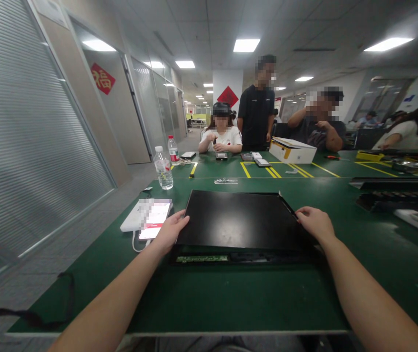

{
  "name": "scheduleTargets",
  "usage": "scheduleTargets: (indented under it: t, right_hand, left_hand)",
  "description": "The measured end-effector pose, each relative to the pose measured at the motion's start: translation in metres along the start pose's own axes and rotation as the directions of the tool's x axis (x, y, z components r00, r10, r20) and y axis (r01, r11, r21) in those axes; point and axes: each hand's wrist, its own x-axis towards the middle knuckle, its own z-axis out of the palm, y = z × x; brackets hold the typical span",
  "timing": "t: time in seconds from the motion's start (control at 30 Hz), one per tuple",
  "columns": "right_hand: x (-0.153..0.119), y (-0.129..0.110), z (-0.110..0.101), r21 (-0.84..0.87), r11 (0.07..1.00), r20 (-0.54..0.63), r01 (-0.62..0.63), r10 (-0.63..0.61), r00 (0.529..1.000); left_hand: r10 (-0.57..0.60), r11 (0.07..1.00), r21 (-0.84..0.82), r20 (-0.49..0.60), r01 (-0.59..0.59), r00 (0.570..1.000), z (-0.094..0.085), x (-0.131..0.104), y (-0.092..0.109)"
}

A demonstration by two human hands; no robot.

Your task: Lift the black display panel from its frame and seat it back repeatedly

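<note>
A flat black panel (234, 220) lies tilted over a black frame (267, 257) on the green table. Along the frame's near edge a green circuit board (202, 258) shows. My left hand (172, 229) grips the panel's left edge, thumb on top and fingers mostly hidden. At the right side, my right hand (315, 224) has its fingers pinched at the edge of the black frame and panel; which of the two it holds is hard to tell.
Left of the panel are a lit phone (156, 220), a white box-like device (132, 217) and a water bottle (163, 168). Black metal strips (395, 184) lie at the right. Across the green table (245, 293), several people sit or stand near a white box (293, 150).
</note>
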Motion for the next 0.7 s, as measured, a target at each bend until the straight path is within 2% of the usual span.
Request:
scheduleTargets:
  t: [0.37,0.7]
  right_hand:
    - [0.0007,0.0001,0.0001,-0.033,0.999,-0.007,0.003,-0.003,1.0]
    - [0.0039,0.0054,0.0027,0.089,0.995,-0.077,-0.051,0.058,0.995]
  left_hand:
    - [0.001,1.0,0.019,-0.014,0.0,1.0,0.0042,-0.0021,0.0039]
    - [0.003,0.999,0.038,-0.029,-0.002,1.0,0.0053,-0.0039,0.0045]
